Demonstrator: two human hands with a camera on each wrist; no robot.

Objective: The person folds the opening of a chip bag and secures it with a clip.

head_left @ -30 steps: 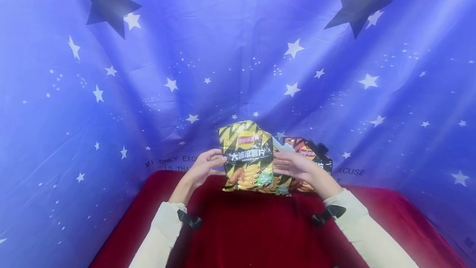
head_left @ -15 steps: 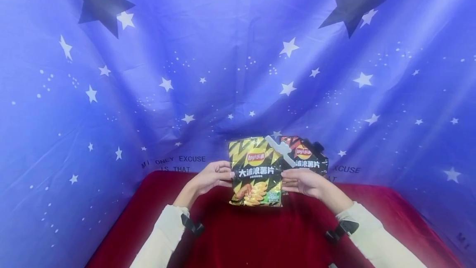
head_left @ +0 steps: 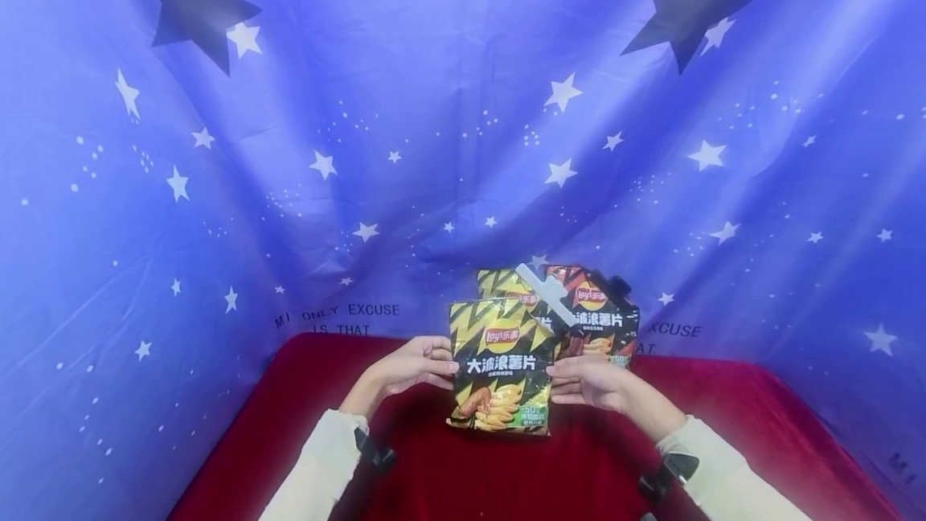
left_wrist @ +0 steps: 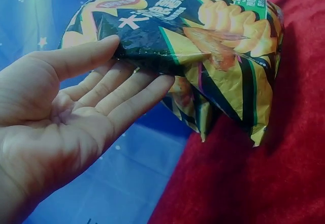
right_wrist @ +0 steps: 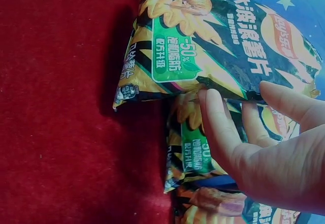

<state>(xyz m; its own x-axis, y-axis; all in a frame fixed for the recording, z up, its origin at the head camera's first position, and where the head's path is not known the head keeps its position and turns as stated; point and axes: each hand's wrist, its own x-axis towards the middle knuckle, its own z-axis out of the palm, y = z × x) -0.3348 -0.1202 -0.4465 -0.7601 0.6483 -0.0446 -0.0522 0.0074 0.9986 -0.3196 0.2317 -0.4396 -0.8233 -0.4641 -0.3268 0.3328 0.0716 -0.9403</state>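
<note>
A yellow-and-black potato chip bag [head_left: 499, 392] stands upright in front, held at both side edges. On its left edge, my left hand [head_left: 415, 364] pinches with the thumb in front and the fingers behind, as the left wrist view also shows. My right hand [head_left: 593, 383] pinches the opposite edge, thumb over the front face. Close behind is a second yellow chip bag [head_left: 499, 284], partly hidden by the first, with a pale grey clip [head_left: 546, 292] slanting across its upper right. In the right wrist view, the right fingers [right_wrist: 218, 117] reach between the two bags.
A red-and-black chip bag [head_left: 604, 320] with a black clip [head_left: 618, 289] stands at the back right, behind the right hand. Red cloth [head_left: 499, 477] covers the table. A blue star-printed curtain [head_left: 434, 119] hangs along the table's back and sides.
Both hands have brought the front chip bag down and nearer to me, first shifting it slightly right. The second yellow bag and its grey clip now show behind and above it.
</note>
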